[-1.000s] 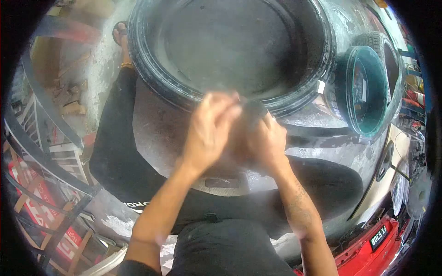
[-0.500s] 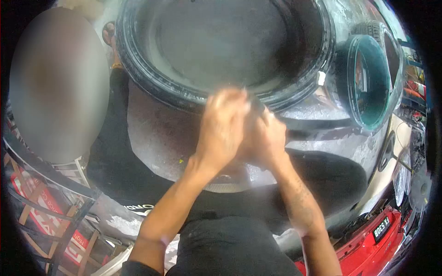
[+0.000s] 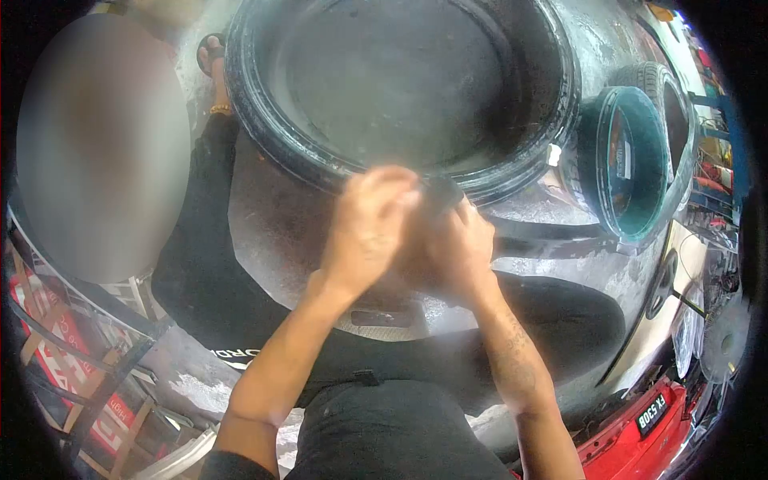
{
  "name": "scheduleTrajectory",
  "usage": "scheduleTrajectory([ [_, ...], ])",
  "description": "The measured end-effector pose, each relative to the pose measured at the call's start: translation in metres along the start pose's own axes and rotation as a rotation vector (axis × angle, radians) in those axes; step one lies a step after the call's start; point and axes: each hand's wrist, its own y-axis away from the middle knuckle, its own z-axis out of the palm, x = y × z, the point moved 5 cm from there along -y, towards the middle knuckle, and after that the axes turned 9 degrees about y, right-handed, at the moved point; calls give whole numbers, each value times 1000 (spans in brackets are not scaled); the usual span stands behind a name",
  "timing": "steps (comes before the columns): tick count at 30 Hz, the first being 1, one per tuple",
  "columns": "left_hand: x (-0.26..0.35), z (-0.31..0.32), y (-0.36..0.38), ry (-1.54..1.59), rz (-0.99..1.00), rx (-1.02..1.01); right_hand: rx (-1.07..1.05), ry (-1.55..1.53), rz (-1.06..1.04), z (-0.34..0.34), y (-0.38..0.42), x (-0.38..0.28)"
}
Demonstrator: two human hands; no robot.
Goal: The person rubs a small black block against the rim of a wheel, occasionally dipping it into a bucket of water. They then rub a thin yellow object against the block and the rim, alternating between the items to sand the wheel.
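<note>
Dark, blurred piece (image 3: 441, 196): located at the near rim of the large, round black tub (image 3: 512, 180). Right hand (image 3: 468, 240): grip appears closed on it. Left hand (image 3: 370, 228): fingers bent just beside the piece; whether its grip holds anything cannot be told (motion blur). Advisable: brace the piece firmly, keep movements short, knuckles clear of the rim. Rightward on the grey floor (image 3: 588, 48): round, green-walled tub (image 3: 600, 160).
</note>
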Motion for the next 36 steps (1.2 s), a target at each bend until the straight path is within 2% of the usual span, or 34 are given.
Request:
scheduleTrajectory([
  [2, 6, 30, -21, -135, 125, 34, 39, 110, 28, 4, 8, -1],
  [4, 0, 36, -33, -114, 147, 44, 23, 26, 2, -2, 5, -2],
  [6, 11, 23, -7, -76, 105, 41, -62, 27, 53, 4, 8, 1],
  [8, 15, 13, 10, -82, 35, -10, 16, 16, 16, 3, 5, 2],
  [12, 0, 38, -39, -92, 101, 0, 24, 19, -16, -2, 11, -1],
  [13, 3, 35, -32, -131, 189, 19, 64, 33, -45, -5, 10, -2],
  [14, 12, 28, -15, -133, 195, 21, 70, 34, -48, -5, 13, -6],
  [17, 21, 17, 7, -78, 91, 30, 80, -4, 6, 3, 6, -2],
  [18, 14, 24, -5, -76, 80, 32, 69, -7, 5, 2, 4, 0],
  [20, 2, 41, -37, -154, 190, 31, -7, -27, 22, -4, 6, -2],
  [21, -1, 42, -43, -82, 114, 5, -41, -11, 45, -5, 5, -1],
  [24, 21, 19, -2, -83, 139, 2, 39, -21, 7, 2, 9, 0],
  [25, 22, 12, 7, -54, 55, -51, 89, -10, 3, 2, 5, -2],
  [28, 8, 33, -25, -103, 153, 7, 49, 32, -20, 3, 10, 3],
  [29, -1, 41, -41, -38, 130, -36, -9, 3, 65, -2, 5, -2],
  [32, 14, 28, -19, -59, 149, -26, 0, 14, 21, 4, 11, 1],
  [33, 16, 18, -5, -54, 133, -48, 109, 12, -30, 4, 10, 2],
  [34, 17, 12, 3, -45, 61, -93, 55, -24, 5, 8, 11, 4],
  [36, 10, 23, -14, -53, 159, -20, 39, 33, -19, 10, 13, 7],
])
